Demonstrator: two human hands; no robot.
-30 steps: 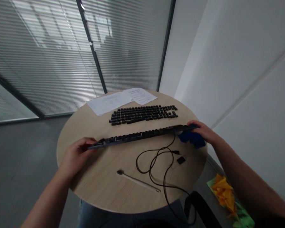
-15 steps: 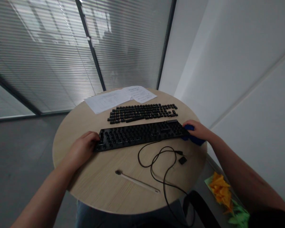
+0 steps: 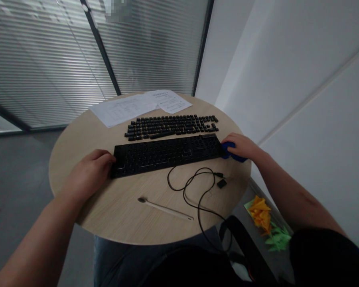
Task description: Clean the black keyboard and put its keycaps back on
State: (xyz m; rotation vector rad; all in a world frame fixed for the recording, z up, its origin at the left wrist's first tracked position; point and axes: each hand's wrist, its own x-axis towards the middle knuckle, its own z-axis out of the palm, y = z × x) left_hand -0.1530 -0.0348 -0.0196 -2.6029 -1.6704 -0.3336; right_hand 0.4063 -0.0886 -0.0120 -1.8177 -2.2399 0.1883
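A black keyboard base (image 3: 164, 153) without its keycaps lies across the round table. My left hand (image 3: 97, 165) is closed on its left end. At the right end, my right hand (image 3: 239, 145) is closed round a blue cloth (image 3: 238, 157), which touches the keyboard's edge. Behind the base, loose black keycaps (image 3: 170, 125) are laid out in rows. A thin brush (image 3: 167, 210) with a dark head lies in front of it. The black cable (image 3: 200, 205) loops over the table, beside a small black square piece (image 3: 221, 183).
White printed papers (image 3: 122, 109) lie at the back of the wooden table (image 3: 113, 219). Glass with blinds stands behind, a white wall to the right. A black armrest (image 3: 245, 243) is at the front right edge. Orange and green paper shapes (image 3: 260, 213) are low at the right.
The camera view has shifted, so the table and all on it appear higher and further left. Both hands remain at the keyboard's ends; its keyless face now looks darker.
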